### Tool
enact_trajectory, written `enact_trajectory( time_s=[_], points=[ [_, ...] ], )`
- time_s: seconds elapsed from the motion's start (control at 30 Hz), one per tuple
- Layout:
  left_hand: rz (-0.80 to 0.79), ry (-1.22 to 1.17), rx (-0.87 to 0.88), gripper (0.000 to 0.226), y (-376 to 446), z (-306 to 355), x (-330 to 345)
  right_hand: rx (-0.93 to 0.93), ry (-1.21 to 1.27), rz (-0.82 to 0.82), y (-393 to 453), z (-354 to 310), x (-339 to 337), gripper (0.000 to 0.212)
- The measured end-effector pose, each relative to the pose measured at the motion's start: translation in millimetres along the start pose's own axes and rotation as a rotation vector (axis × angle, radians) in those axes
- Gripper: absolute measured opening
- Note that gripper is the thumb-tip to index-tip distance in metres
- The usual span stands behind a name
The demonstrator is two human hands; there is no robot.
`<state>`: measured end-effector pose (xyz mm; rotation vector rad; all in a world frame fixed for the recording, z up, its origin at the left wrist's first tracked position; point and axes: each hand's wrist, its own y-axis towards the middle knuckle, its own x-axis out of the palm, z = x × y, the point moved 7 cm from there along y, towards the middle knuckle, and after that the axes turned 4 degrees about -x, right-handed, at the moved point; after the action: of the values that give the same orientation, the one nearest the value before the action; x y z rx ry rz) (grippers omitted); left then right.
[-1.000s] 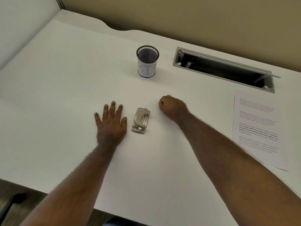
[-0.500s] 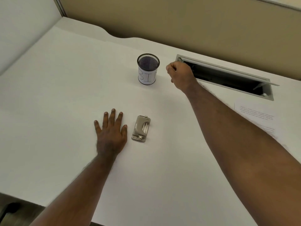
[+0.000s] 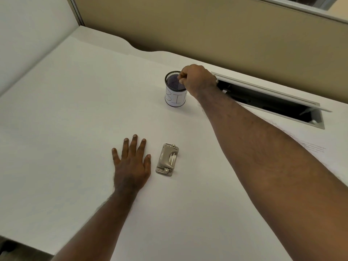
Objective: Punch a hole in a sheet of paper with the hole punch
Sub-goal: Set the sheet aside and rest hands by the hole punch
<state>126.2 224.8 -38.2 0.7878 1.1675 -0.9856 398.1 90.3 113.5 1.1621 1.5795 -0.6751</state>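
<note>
A small beige hole punch [image 3: 167, 159] lies on the white desk [image 3: 66, 119]. My left hand [image 3: 131, 164] rests flat beside it on its left, fingers spread, not touching it. My right hand [image 3: 196, 80] hovers over the mouth of the black mesh cup [image 3: 175, 89] labelled "BIN", fingertips pinched together; whether anything is between them is too small to tell. Only a sliver of the printed sheet of paper [image 3: 312, 147] shows at the right, mostly hidden behind my right forearm.
An open cable tray [image 3: 269, 98] with a raised metal lid is sunk into the desk at the back right. A tan partition wall [image 3: 207, 31] runs behind the desk. The desk's near edge is at the bottom left.
My right hand rose from beside the hole punch and travelled back to the mesh cup, ending above its rim. My left hand and the punch stayed put.
</note>
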Motion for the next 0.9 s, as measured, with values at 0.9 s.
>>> enact_trajectory(
  time_s=[0.9],
  points=[
    [0.021,0.013,0.032,0.055,-4,5,-3,-0.038,-0.179,-0.171,-223,81,19,0.075]
  ],
)
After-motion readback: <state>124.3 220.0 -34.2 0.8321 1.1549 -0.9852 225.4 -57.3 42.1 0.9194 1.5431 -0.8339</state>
